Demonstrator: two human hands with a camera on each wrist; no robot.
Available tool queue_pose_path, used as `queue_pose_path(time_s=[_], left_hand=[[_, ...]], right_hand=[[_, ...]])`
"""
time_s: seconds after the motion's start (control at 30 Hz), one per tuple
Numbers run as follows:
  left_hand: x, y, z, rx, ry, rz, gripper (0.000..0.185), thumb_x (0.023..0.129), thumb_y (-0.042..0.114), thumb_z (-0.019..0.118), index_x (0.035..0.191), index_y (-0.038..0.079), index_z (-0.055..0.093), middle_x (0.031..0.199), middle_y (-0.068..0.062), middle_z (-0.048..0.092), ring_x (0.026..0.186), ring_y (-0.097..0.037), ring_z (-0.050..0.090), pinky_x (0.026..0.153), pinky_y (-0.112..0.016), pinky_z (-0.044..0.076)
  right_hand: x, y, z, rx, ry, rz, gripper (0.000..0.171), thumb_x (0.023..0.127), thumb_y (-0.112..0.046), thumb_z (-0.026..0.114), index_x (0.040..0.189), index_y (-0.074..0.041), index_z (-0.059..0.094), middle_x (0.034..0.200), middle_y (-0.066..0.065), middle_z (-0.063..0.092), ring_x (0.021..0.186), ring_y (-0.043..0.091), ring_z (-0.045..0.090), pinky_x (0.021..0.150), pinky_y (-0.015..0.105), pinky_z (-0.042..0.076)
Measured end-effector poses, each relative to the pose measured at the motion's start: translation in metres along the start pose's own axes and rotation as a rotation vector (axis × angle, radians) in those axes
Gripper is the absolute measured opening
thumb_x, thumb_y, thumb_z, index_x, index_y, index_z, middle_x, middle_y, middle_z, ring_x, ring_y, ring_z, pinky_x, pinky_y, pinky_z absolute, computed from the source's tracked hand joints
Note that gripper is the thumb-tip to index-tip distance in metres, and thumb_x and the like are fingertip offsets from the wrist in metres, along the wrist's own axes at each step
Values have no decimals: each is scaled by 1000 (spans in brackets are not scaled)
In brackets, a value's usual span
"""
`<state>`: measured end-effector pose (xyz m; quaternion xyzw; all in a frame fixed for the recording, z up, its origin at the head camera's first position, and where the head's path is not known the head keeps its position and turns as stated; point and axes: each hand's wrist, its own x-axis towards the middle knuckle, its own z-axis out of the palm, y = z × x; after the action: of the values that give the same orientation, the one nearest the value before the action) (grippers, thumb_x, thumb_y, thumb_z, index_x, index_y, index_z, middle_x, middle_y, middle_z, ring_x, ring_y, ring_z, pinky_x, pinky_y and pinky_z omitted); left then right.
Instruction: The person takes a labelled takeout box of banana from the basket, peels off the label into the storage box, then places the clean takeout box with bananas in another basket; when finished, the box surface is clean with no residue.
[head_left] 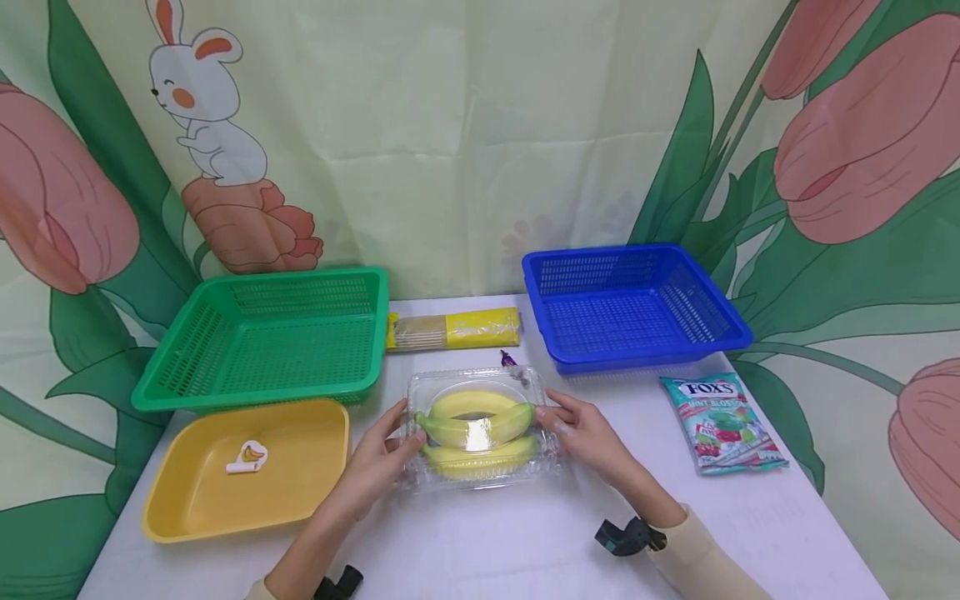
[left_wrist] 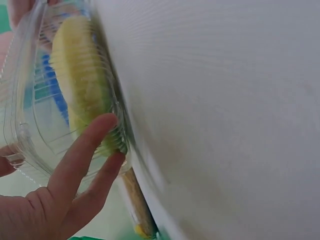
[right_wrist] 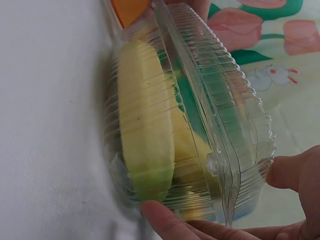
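A clear plastic clamshell box (head_left: 480, 475) with several yellow-green bananas (head_left: 480, 432) inside sits at the middle of the white table, its lid down. My left hand (head_left: 375, 454) grips its left end, thumb near the lid and fingers along the side. At the opposite end my right hand (head_left: 588, 433) holds the box between thumb and fingers. In the left wrist view, two fingertips (left_wrist: 107, 122) of the left hand press the ribbed wall. The right wrist view shows the box (right_wrist: 235, 165) close to the tabletop, with the right thumb (right_wrist: 285, 172) on the lid side.
A green basket (head_left: 258, 396) and a yellow tray (head_left: 247, 525) with a banana sticker (head_left: 249, 457) stand left. Behind the box lie a yellow noodle-like packet (head_left: 483, 327) and a small purple wrapper (head_left: 507, 358). A blue basket (head_left: 645, 354) and a Fox's candy bag (head_left: 722, 422) are right.
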<state>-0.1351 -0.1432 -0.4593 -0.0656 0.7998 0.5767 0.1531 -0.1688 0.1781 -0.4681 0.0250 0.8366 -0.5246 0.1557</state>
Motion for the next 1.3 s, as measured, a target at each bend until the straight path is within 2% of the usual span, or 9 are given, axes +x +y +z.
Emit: queue_pose_path(time_s=[0.2,0.37,0.5,0.73,0.93,1.03,1.23,1.3], left_hand=[[-4,4,-2,-29,2,7,76,104,28,68,168,14,28,172,-24,31,138,-41,59,93,-43,64],[-12,15,-7,-72,-28,20,81,101,28,72,168,16,28,173,-25,28,138,-40,59,90,-43,64],[-22,27,-14,-69,-36,29,84,99,28,75,168,18,28,173,-22,29,137,-36,60,90,-41,65],[-31,48,-34,-8,-46,41,88,101,33,74,170,18,22,175,-21,26,147,-41,53,100,-44,63],[-21,67,-56,60,-33,45,88,104,37,69,171,16,17,175,-23,25,152,-47,45,108,-57,57],[-14,73,-69,63,-38,52,86,105,38,67,171,17,17,175,-20,26,154,-47,41,112,-60,53],[1,80,-92,31,-37,84,81,107,38,64,171,17,19,176,-18,26,156,-43,38,95,-36,61],[5,82,-99,25,-34,92,81,107,40,62,171,17,18,176,-18,24,156,-43,39,94,-33,62]], right_hand=[[-5,-5,-4,-20,13,9,70,106,-38,64,161,-1,41,145,23,66,121,28,71,79,32,64],[-10,-13,-10,-15,14,-7,68,107,-38,63,160,-2,43,146,23,66,125,31,69,74,30,63],[-13,-22,-15,-16,6,-31,69,107,-40,62,161,-3,41,147,22,65,129,34,68,73,31,64],[-12,-46,-18,-12,-16,-86,72,107,-43,61,162,-3,39,147,20,65,129,34,70,74,30,65],[1,-72,-17,6,6,-138,72,106,-44,64,162,-4,41,147,20,65,129,36,70,77,35,68],[9,-84,-13,44,13,-146,70,105,-43,65,160,-5,43,145,20,67,127,37,70,77,36,68],[26,-105,-3,107,32,-143,69,105,-42,66,160,-7,44,149,19,64,131,38,68,77,37,68],[33,-111,1,124,36,-146,69,105,-43,66,160,-7,45,151,19,63,132,38,67,78,37,68]])
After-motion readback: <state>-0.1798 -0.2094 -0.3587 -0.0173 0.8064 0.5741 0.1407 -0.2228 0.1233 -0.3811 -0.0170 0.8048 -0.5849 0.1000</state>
